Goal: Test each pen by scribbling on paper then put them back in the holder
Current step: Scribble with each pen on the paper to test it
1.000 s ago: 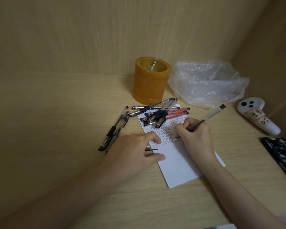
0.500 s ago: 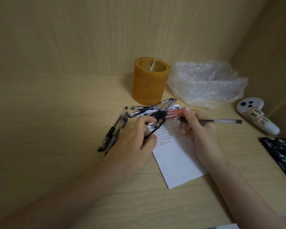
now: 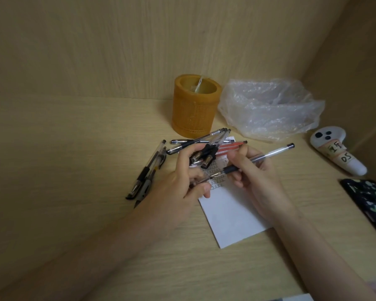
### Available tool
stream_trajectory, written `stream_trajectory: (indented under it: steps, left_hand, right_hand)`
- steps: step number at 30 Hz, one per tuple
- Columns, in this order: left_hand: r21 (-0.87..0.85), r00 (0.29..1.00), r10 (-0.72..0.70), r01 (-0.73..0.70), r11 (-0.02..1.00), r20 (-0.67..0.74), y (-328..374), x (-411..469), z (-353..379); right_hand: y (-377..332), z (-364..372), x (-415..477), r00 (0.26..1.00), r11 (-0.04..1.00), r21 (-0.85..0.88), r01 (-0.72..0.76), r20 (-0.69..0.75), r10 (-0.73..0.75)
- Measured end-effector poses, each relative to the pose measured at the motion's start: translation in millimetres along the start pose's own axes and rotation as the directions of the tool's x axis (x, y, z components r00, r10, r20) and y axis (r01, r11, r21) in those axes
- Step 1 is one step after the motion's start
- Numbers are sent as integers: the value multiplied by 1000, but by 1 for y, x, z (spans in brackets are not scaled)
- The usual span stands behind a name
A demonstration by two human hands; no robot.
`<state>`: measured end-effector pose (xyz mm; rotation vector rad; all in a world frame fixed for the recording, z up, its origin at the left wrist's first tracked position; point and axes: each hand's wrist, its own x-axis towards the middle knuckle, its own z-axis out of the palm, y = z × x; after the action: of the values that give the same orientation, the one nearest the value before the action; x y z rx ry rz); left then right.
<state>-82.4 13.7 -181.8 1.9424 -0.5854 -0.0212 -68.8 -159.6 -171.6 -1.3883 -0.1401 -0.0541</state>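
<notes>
With most pens (image 3: 206, 146) loose by the near-empty holder (image 3: 195, 107), the right hand (image 3: 254, 177) gripped a pen (image 3: 267, 156) over the scribbled paper (image 3: 232, 216) as the left hand (image 3: 182, 181) pinched its cap (image 3: 199, 180).

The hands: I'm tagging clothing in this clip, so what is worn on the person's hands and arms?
Nothing shows on either: the left hand and right hand are bare, no gloves, rings or watch visible, and both forearms are uncovered to the frame edge.

Wooden desk (image 3: 74, 170) with holder (image 3: 194, 109), pens (image 3: 148, 170), paper (image 3: 232, 216), plastic bag (image 3: 271, 109).
</notes>
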Motion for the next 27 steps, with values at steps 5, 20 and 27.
stream_trajectory:
  steps: [5,20,27]
  left_hand:
    - [34,999,-38,37,999,32,2,0,-1]
    - [199,991,-43,68,978,-127,0,-1,-10]
    - [84,984,-106,119,989,-144,-4,-1,-6]
  right_hand:
    - [2,1,-1,998,995,-95,-17,59,23]
    - [-1,9,6,991,991,-136,17,137,2]
    - [0,15,9,990,980,-196,-14,133,41]
